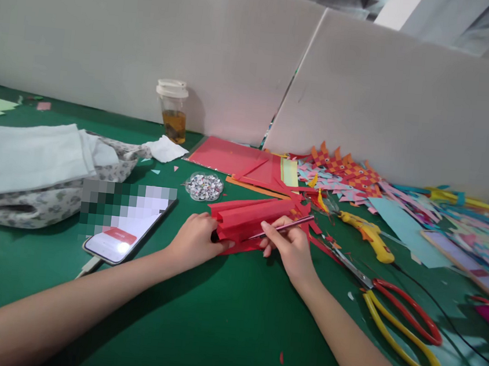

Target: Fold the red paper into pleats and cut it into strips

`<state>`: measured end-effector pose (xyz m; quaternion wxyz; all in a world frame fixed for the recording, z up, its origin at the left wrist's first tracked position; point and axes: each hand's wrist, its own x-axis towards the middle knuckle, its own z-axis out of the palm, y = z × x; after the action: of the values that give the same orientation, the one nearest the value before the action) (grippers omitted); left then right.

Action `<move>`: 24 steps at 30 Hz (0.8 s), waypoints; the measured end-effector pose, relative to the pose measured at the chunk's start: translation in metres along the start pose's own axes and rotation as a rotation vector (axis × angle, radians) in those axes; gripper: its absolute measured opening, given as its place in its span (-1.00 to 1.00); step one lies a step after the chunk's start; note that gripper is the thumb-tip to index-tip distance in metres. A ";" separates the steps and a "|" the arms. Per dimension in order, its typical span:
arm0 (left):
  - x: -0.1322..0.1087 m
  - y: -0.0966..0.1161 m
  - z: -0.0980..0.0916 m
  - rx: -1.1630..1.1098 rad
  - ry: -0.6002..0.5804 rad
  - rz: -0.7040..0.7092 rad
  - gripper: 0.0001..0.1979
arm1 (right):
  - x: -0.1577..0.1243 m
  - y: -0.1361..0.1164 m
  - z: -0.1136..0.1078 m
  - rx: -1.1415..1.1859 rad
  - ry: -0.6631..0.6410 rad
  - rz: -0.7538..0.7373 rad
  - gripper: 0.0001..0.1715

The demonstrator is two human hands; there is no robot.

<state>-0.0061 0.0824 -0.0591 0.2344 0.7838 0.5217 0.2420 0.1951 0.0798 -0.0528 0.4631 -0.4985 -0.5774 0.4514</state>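
Folded red paper [247,215] lies in front of me at the middle of the green table. My left hand [197,236] grips its left end, with the fingers curled behind the folds and the thumb along the lower edge. Between the thumb and fingers of my right hand [287,248] is a slim, dark pink pen-like stick [286,227], slanting across the right part of the paper. The stick's lower left end rests at the paper's fold. Flat red sheets [233,161] and strips lie just beyond.
Left are a phone [130,229] with a cable and a cloth bundle [48,180]. A lidded cup [173,114] stands behind a dish of small round pieces [204,187]. On the right lie a yellow glue gun [368,234], scissors [404,322] and woven paper pieces [350,171].
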 end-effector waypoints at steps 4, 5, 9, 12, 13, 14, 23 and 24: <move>-0.001 0.000 0.000 0.003 0.007 -0.059 -0.86 | 0.003 0.002 -0.006 -0.007 0.031 0.004 -0.66; -0.001 0.001 0.000 -0.004 0.011 -0.069 -0.86 | 0.004 0.002 -0.007 -0.013 0.042 0.004 -0.66; -0.003 0.001 -0.001 -0.102 -0.006 -0.075 -0.80 | 0.005 0.003 -0.010 -0.022 0.086 0.000 -0.66; -0.003 0.001 -0.002 -0.160 -0.020 -0.098 -0.73 | 0.004 0.003 -0.011 -0.027 0.106 -0.001 -0.66; -0.003 0.001 -0.002 -0.168 -0.018 -0.103 -0.71 | 0.004 0.002 -0.011 -0.031 0.117 -0.006 -0.66; -0.003 0.001 -0.002 -0.173 -0.016 -0.105 -0.69 | 0.003 0.002 -0.010 -0.031 0.127 -0.015 -0.66; -0.001 0.001 0.001 -0.131 -0.006 -0.086 -0.74 | 0.001 -0.001 0.002 -0.008 0.003 -0.034 -0.65; -0.001 0.001 0.001 -0.121 0.000 -0.068 -0.75 | 0.001 -0.001 0.003 -0.001 -0.005 -0.028 -0.65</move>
<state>-0.0052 0.0809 -0.0593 0.2896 0.7499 0.5325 0.2648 0.1917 0.0807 -0.0524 0.4675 -0.4894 -0.5856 0.4461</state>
